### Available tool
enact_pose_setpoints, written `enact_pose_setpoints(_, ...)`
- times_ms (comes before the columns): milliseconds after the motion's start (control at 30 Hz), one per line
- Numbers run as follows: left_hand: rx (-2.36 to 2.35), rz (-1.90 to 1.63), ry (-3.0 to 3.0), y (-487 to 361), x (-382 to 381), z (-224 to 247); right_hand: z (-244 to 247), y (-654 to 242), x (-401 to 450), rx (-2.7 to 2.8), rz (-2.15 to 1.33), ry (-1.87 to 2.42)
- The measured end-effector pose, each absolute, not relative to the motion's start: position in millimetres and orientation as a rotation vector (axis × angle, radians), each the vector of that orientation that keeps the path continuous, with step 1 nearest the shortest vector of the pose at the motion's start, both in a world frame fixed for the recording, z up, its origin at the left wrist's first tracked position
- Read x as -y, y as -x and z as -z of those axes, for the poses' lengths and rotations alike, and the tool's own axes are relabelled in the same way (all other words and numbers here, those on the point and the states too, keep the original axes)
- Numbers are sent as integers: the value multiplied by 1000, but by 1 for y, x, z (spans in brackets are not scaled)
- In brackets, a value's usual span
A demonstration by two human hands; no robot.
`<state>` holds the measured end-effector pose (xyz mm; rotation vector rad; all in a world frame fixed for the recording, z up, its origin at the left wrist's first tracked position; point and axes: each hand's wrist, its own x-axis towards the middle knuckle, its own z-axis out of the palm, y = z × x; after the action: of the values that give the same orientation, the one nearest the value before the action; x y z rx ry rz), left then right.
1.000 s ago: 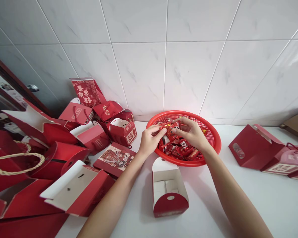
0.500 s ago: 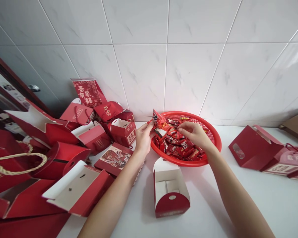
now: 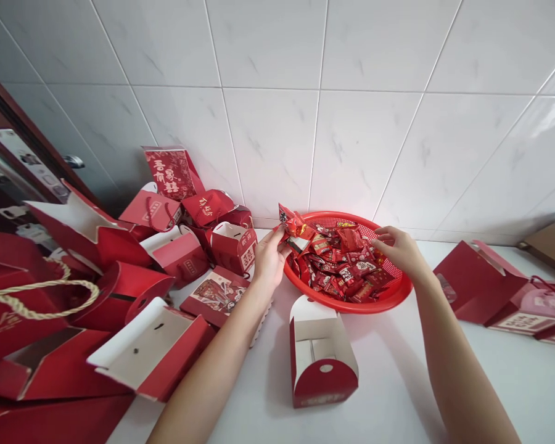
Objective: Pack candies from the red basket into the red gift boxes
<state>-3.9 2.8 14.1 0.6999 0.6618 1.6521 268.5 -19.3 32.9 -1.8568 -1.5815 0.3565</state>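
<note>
My left hand is closed on a small bunch of red-wrapped candies, held above the left rim of a red plastic basket. Loose candies in shiny red wrappers fill the basket's middle. Over its right side, my right hand has its fingers a little apart and slightly bent, close to the candies; I see nothing held in it. In front of the basket stands a red and white carton with its top flaps up, its white inside showing.
Many red gift boxes crowd the left side, among them a bag with a rope handle. More red boxes and a brown cardboard box sit at the right. A tiled wall rises behind the white table.
My right hand has moved from the basket's middle to its right side, uncovering more candies. The left hand keeps hold of its candies. The view has shifted slightly.
</note>
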Motion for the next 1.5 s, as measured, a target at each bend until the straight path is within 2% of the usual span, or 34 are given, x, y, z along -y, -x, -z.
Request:
enact_pose_setpoints(167, -674, -1656, -697, 4, -2, -14, -29, -266, 17, 1701, -336, 2024)
enact_pose_setpoints(267, -680, -1644, -733, 4, -1, -14, -28, -257, 17, 1863, -436, 2012)
enact_pose_setpoints(600, -662, -1625, -723, 3, 0, -17, -30, -226, 34, 2333, -867, 1530)
enact_pose_setpoints(767, -669, -1628, -740, 4, 1, -18, -34, -235, 29, 2161, -918, 1268)
enact_pose_setpoints(900, -676, -1620, -747, 4, 0, -16, -39, -258, 25, 1967, -566, 1618)
enact_pose_setpoints(967, -669, -1616, -748, 4, 0, -17, -39, -267, 24, 1984, -494, 1838)
enact_pose_setpoints(1067, -661, -1603, -744, 4, 2, -18, -33, -273, 21, 2060, -547, 1980)
enact_pose_setpoints(1233, -676, -1589, -772, 4, 3, -19, -21, -268, 19, 2150, -657, 1946)
enact_pose_setpoints(1433, -688, -1566, -792, 5, 2, -19, -22, -268, 20, 2048, -987, 1486)
enact_pose_setpoints(1500, -690, -1567, -795, 5, 2, -18, -23, -268, 17, 1990, -969, 1474)
